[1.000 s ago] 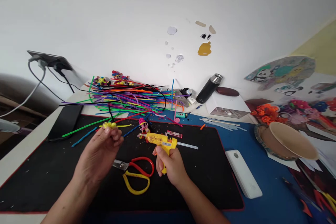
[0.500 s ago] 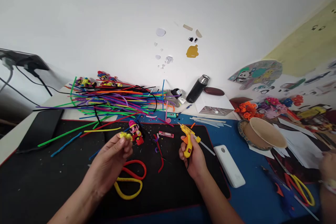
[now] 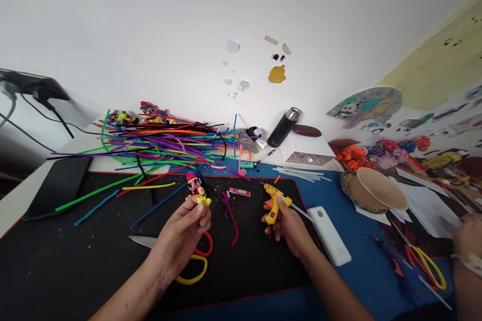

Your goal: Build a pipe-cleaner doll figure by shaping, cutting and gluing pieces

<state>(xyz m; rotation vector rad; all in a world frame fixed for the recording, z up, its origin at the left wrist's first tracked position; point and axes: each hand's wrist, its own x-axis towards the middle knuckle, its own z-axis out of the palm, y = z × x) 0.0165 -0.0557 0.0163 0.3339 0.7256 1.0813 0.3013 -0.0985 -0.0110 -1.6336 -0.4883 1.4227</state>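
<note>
One yellow piece [image 3: 205,201], shifted rightward, in left hand [image 3: 184,226]; glue gun [image 3: 273,210] in right hand [image 3: 292,226]

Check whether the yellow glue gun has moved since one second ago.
Yes. Judged against the stationary white power bank, the yellow glue gun in the right hand has moved rightward, closer to it.

Glue gun [image 3: 271,216], yellow: one, below centre. Scissors [image 3: 195,272]: two pairs, lower centre and lower right. Flask [image 3: 283,129], black: one, right of centre. Yellow piece [image 3: 204,200]: one, centre. Pipe cleaners [image 3: 169,143], left of centre: overlapping, uncountable.
</note>
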